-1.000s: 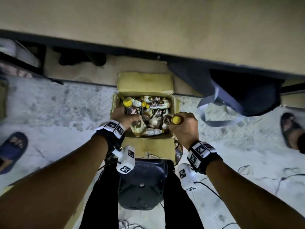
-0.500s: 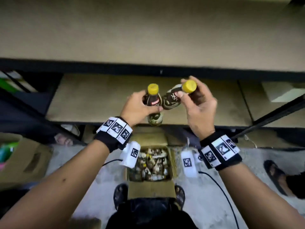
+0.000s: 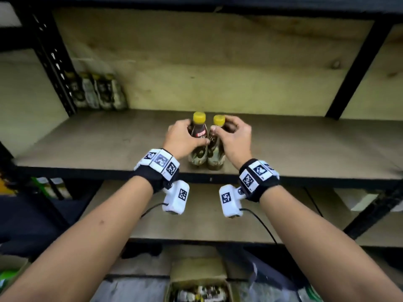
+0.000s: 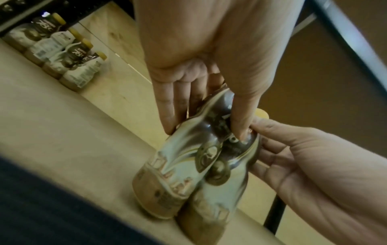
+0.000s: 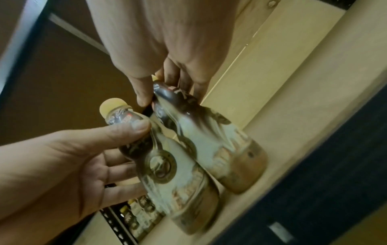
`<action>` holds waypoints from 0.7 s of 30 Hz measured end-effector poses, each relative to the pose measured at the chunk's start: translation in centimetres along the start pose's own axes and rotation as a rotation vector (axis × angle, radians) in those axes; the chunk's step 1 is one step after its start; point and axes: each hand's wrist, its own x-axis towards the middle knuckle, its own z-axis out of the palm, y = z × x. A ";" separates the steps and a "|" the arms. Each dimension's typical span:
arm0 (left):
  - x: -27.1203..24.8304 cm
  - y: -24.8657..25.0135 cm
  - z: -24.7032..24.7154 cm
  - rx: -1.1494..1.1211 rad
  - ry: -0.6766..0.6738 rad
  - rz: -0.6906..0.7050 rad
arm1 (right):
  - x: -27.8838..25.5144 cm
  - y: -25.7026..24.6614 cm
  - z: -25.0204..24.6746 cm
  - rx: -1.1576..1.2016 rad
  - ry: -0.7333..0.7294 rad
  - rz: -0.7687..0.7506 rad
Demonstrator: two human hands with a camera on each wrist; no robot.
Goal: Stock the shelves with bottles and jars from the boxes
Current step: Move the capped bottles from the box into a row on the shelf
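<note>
"78°C" on labels of back-corner bottles [image 4: 69, 51]; other label text unreadable

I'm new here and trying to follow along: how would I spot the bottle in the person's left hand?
Find the wooden shelf board at chest height in the black metal rack. Near its front edge stand two yellow-capped brown bottles side by side; the left hand grips the left bottle. Unlike its neighbour, it shows a red label band below the cap.
</note>
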 end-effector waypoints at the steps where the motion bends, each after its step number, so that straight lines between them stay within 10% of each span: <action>1: 0.3 -0.3 0.4 0.027 0.002 -0.020 | 0.3 0.5 0.1 -0.018 -0.001 0.008; 10: 1.3 -1.1 0.5 0.039 -0.038 -0.065 | 1.1 2.5 -2.2 -0.572 -0.414 0.126; 21: 3.4 -4.8 -2.4 0.134 -0.034 -0.243 | 4.3 4.1 3.9 -0.519 -0.591 0.205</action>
